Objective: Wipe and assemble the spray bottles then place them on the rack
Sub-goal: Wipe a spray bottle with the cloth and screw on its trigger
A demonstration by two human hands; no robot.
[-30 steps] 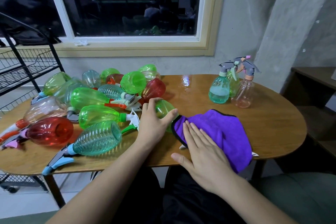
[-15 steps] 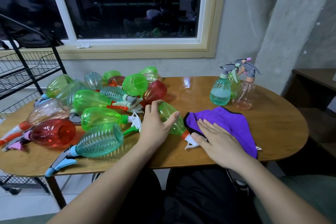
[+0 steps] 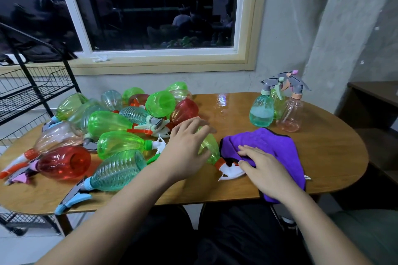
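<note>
A green spray bottle (image 3: pixel 210 146) with an orange collar and white trigger lies on its side on the wooden table (image 3: pixel 323 153). My left hand (image 3: pixel 186 148) is wrapped over its body. My right hand (image 3: pixel 265 168) presses on a purple cloth (image 3: pixel 271 142) lying just right of the bottle, fingers bunching the cloth's edge near the white trigger (image 3: pixel 231 172). Several loose bottles, green, red, teal and clear, lie in a pile (image 3: pixel 112 127) on the table's left half.
Three upright assembled bottles (image 3: pixel 277 105) stand at the table's back right. A black wire rack (image 3: pixel 28 92) stands to the left of the table, under the window. A dark side table (image 3: pixel 374 101) is at the far right.
The cloth was drawn off the green bottle toward the right, uncovering its neck and trigger. My right hand slid back to the cloth's near edge. My left hand stayed on the bottle.
</note>
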